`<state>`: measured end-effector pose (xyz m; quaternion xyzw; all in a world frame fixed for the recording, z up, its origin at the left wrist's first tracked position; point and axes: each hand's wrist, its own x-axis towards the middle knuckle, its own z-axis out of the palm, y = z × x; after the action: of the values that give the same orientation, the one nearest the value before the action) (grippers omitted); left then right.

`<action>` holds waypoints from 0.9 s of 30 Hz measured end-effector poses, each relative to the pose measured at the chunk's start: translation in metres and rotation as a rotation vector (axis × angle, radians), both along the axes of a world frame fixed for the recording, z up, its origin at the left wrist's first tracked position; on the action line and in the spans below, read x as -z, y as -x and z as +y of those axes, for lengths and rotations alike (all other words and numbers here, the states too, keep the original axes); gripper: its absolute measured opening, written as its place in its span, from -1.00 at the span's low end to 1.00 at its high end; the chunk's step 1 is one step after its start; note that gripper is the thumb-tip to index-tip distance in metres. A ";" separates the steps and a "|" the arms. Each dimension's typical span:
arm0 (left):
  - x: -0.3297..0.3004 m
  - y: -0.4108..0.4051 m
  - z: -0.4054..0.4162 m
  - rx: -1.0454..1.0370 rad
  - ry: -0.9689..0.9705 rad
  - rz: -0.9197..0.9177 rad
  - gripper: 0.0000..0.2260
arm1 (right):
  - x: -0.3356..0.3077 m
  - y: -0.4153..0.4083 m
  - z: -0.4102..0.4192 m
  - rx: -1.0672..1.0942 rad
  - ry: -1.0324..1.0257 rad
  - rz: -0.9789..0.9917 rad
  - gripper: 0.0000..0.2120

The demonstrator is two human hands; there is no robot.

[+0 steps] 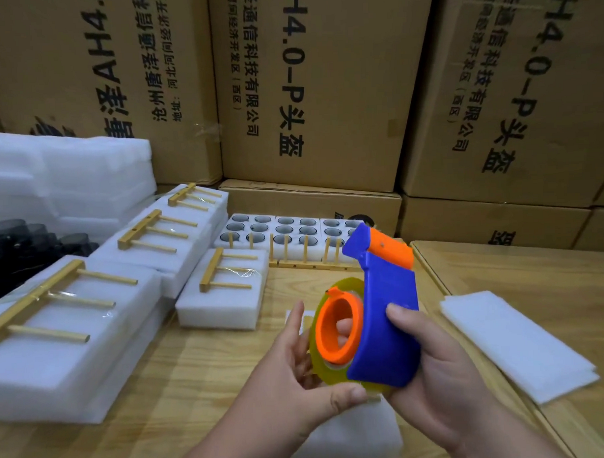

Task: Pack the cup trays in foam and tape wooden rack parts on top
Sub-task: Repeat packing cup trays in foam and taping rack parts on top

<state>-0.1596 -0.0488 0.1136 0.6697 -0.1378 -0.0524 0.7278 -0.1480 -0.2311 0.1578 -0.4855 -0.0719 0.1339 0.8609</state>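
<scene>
Both hands hold a blue-and-orange tape dispenser (382,315) above the bench (209,362): the right hand (436,378) grips its blue body, the left hand (298,373) pinches the yellowish tape roll (328,373). Foam-packed cup trays (71,339) with taped wooden rack parts (46,299) lie at left.

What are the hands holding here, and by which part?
Both hold the tape dispenser: the right hand grips its blue body, and the left hand pinches the yellowish tape roll at its lower edge.
</scene>
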 end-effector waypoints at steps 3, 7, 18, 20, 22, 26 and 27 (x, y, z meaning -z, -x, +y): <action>-0.004 0.001 0.014 -0.063 -0.077 -0.047 0.21 | -0.002 -0.003 -0.010 -0.005 0.344 -0.213 -0.65; -0.020 0.002 0.034 -0.163 -0.093 -0.217 0.02 | 0.005 -0.017 -0.033 0.354 1.161 -0.721 -0.76; -0.059 0.012 0.039 -0.239 -0.507 -0.544 -0.43 | 0.015 -0.019 -0.051 0.475 1.233 -0.929 -0.52; -0.064 0.011 0.038 -0.234 -0.531 -0.598 -0.53 | 0.015 -0.018 -0.052 0.460 1.244 -0.957 -0.53; -0.067 0.009 0.037 -0.223 -0.565 -0.644 -0.62 | 0.015 -0.018 -0.053 0.440 1.246 -0.976 -0.59; -0.071 0.008 0.035 -0.241 -0.654 -0.740 -0.75 | 0.017 -0.019 -0.052 0.432 1.246 -0.966 -0.65; -0.071 0.009 0.034 -0.249 -0.670 -0.756 -0.76 | 0.018 -0.019 -0.052 0.432 1.244 -0.967 -0.64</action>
<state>-0.1682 -0.0143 0.1848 0.8494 -0.2862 0.2389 0.3737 -0.1293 -0.2834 0.1397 -0.8819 -0.2527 -0.2440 0.3144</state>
